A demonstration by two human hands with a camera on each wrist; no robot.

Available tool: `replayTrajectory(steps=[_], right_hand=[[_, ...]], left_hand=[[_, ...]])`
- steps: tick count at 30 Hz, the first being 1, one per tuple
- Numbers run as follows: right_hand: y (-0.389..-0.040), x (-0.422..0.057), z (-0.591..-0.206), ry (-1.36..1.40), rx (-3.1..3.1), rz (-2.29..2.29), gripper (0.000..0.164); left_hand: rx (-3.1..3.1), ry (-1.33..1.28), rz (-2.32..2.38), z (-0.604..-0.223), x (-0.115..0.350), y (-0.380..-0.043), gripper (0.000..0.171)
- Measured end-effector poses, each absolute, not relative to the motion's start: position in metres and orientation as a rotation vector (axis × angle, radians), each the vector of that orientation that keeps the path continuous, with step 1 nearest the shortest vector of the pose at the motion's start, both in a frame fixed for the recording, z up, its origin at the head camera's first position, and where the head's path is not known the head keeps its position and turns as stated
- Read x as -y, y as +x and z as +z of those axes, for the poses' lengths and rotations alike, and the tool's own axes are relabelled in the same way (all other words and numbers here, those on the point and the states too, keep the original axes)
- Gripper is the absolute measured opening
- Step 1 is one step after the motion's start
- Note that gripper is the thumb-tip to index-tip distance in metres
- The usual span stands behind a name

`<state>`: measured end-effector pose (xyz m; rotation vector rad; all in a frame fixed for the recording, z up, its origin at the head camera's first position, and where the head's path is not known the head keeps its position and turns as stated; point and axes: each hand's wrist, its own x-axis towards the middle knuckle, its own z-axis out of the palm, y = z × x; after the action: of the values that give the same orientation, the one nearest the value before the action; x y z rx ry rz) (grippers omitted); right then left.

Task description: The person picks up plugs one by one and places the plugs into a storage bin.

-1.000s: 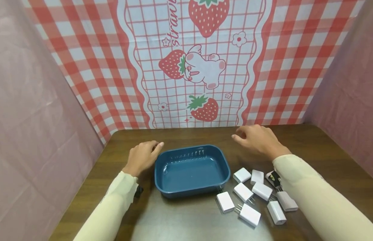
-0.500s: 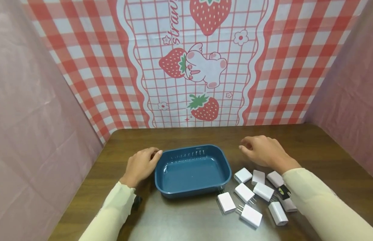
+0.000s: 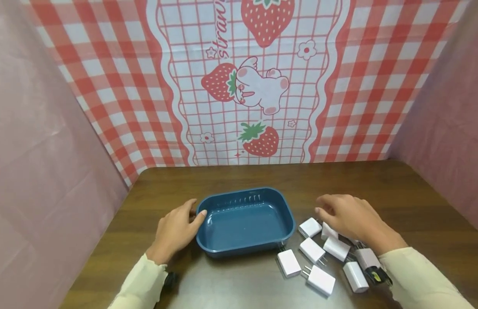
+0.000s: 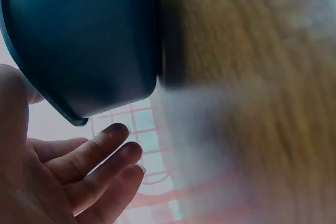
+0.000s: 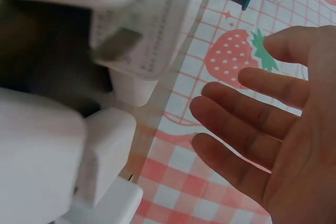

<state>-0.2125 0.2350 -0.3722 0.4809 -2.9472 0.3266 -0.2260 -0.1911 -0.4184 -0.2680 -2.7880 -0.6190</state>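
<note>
A dark blue rectangular tray sits on the brown table. My left hand is at its left end, thumb at the rim. In the left wrist view, the fingers of that hand are loosely spread and apart from the tray's outer wall. Over the far side of a group of white plug-in chargers hovers my right hand, partly hiding some of them. The right wrist view has this hand with relaxed fingers and nothing between them, beside several chargers seen close up.
Two-pronged chargers lie loosely near the tray's right end, one white charger close to its front right corner. A red-and-white checked strawberry cloth hangs behind the table. Pink cloth closes off both sides.
My left hand has moved down and toward me along the tray's left end, its thumb now at the rim. The right hand has come down and nearer the chargers. The tray has barely shifted.
</note>
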Motion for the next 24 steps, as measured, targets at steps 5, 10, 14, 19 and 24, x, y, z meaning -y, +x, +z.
replayTrajectory(steps=[5, 10, 14, 19, 24], right_hand=[[-0.194, -0.241, -0.377, 0.456, 2.939, 0.298, 0.037], [-0.175, -0.247, -0.383, 0.419, 2.936, 0.246, 0.035], [-0.161, -0.249, -0.387, 0.404, 2.937, 0.217, 0.036], [-0.148, -0.249, -0.393, 0.384, 2.93, 0.223, 0.038], [-0.141, -0.248, -0.399, 0.361, 2.925, 0.211, 0.037]], left_hand=[[2.795, -0.265, -0.554, -0.418, 0.191, -0.218, 0.058], [2.821, -0.211, -0.575, -0.417, 0.187, -0.214, 0.053], [2.83, -0.213, -0.588, -0.416, 0.183, -0.21, 0.051], [2.837, -0.212, -0.564, -0.415, 0.182, -0.205, 0.06], [2.831, -0.234, -0.577, -0.416, 0.181, -0.204, 0.067]])
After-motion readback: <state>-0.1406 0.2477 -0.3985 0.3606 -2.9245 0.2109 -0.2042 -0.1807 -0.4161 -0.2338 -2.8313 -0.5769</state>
